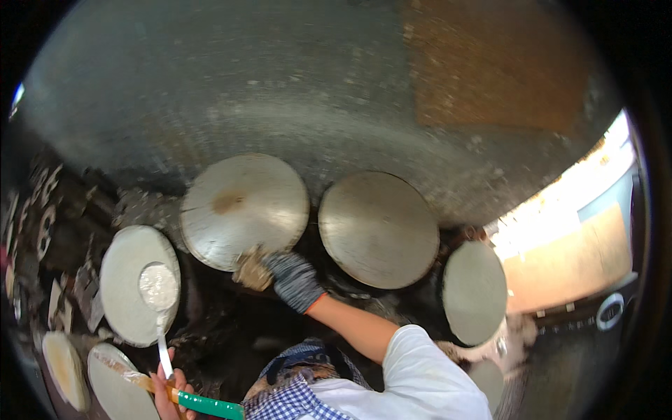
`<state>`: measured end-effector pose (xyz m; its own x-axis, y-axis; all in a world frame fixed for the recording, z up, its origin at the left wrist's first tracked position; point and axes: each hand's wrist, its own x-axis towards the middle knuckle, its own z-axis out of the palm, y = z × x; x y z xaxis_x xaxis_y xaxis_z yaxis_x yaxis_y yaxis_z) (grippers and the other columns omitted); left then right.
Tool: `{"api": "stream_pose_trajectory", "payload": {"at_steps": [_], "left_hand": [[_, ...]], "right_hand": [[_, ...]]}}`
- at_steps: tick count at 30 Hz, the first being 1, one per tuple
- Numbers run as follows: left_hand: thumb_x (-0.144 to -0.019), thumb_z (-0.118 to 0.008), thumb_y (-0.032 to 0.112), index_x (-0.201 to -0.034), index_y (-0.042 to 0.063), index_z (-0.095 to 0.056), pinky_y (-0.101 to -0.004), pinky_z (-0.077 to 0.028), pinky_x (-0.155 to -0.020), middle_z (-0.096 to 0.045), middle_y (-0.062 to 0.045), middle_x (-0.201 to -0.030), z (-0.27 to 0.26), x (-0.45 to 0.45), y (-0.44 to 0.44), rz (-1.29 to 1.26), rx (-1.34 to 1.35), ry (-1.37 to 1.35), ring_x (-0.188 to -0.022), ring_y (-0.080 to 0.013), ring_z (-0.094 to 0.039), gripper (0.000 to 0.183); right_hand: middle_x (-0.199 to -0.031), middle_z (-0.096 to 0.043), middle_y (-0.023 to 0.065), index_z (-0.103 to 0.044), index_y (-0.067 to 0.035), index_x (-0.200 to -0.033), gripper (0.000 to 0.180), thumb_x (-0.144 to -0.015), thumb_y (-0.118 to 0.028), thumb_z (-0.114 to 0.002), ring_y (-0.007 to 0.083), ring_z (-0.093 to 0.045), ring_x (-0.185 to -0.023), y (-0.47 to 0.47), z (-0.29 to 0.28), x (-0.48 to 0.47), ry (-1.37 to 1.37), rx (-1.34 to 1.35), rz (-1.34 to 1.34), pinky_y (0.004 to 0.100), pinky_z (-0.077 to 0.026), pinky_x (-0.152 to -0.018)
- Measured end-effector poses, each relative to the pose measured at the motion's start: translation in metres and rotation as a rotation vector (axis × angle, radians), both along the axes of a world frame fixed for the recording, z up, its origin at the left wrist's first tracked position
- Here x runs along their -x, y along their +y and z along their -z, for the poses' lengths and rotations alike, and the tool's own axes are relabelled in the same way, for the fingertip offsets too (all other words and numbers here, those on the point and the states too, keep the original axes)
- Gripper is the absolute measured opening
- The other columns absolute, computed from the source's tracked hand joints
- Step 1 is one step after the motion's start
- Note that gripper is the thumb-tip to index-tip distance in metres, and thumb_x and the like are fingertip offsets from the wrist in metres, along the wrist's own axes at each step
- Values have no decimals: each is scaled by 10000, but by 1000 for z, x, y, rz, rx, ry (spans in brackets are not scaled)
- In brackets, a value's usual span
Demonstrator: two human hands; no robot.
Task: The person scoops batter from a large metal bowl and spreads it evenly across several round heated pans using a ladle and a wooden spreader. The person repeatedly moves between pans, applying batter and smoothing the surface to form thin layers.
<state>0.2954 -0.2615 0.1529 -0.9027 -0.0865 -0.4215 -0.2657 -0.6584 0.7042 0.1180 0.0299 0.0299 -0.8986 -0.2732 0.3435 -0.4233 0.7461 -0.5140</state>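
My right hand (298, 281), in a grey knitted glove with an orange cuff, grips a bunched brown cloth (253, 270). The cloth touches the near rim of a round metal griddle (257, 194) that has a brown stain on it. Beside it is a second bare griddle (378, 231). At lower left my bare left hand (173, 391) holds a ladle (159, 287) together with a wooden spatula (131, 377) whose handle (210, 405) is wrapped in green tape. White batter fills the ladle's bowl, which appears over a griddle coated in a pale layer (119, 286).
More pale-coated round griddles stand at lower left (118, 386) and at right (475, 294). A browned pale disc (65, 370) is at far left, near scrap pieces (58, 299). Beyond the griddles spreads a grey, worn surface (252, 79) with a brown panel (493, 68).
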Motion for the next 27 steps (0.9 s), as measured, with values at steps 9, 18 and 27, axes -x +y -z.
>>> {"api": "stream_pose_trajectory", "payload": {"at_steps": [9, 18, 27], "left_hand": [[-1005, -269, 450, -1444, 53, -216, -183, -323, -238, -389, -12, -692, -37, 5, 19, 209, -69, -52, -372, -48, -312, 595], [-1000, -274, 459, -1445, 61, -225, -199, -327, -228, -392, -5, -683, -36, 17, 26, 267, -62, -43, -377, -57, -326, 599], [-1004, -269, 450, -1446, 70, -216, -202, -351, -237, -396, -15, -694, -41, 8, 39, 290, -80, -20, -384, -60, -338, 586]], "right_hand": [[-1033, -628, 151, -587, -22, -1103, 290, -874, -141, -456, 287, -594, -939, 263, 38, -33, 286, -506, 706, 396, -446, -900], [-1108, -630, 140, -571, -64, -1178, 337, -938, -168, -358, 312, -608, -958, 193, 40, -22, 165, -427, 498, 405, -479, -898], [-1151, -604, 165, -579, -87, -1135, 311, -928, -232, -398, 302, -588, -1009, 217, 58, -21, 196, -323, 617, 401, -459, -942]]}}
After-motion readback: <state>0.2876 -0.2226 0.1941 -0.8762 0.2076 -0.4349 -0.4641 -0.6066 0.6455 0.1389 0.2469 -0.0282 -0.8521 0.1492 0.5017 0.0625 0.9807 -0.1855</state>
